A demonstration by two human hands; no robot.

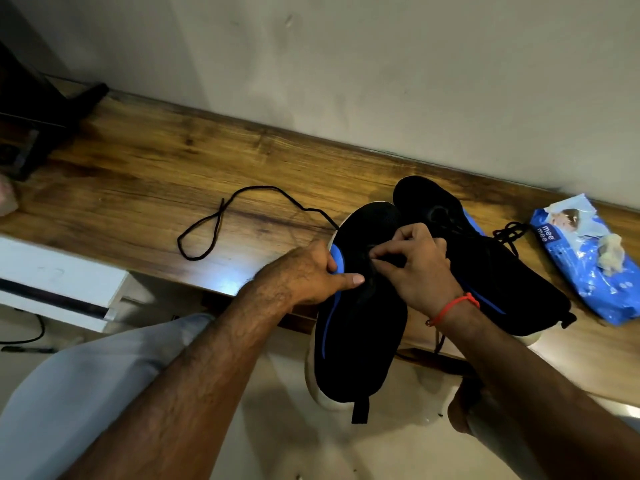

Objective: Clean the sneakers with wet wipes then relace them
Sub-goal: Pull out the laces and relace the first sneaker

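The right hand [417, 268] pinches a black lace end between thumb and fingertips, a narrow grip held right over the eyelet area of the near sneaker [360, 306]; the lace is too dark against the shoe to tell which eyelet it meets. The left hand [304, 275] grips that same sneaker at its side, fingers curled round the blue-trimmed edge and the thumb stretched across the upper. This near sneaker is black with a blue stripe and a pale sole, and it hangs partly past the front edge of the wooden surface [145, 174], its heel tab toward the person. A red thread bracelet [453, 308] circles the right wrist. The far sneaker [485, 265] lies on the surface just beside the first, touching it, with its own black lace [509, 233] bunched at its right side. A loose lace [221, 223] trails from the near sneaker's toe leftward across the wood in a loop. To the right, near the far sneaker, lies a blue wet wipes pack [585, 271] with a crumpled wipe [611, 252] on top of it.
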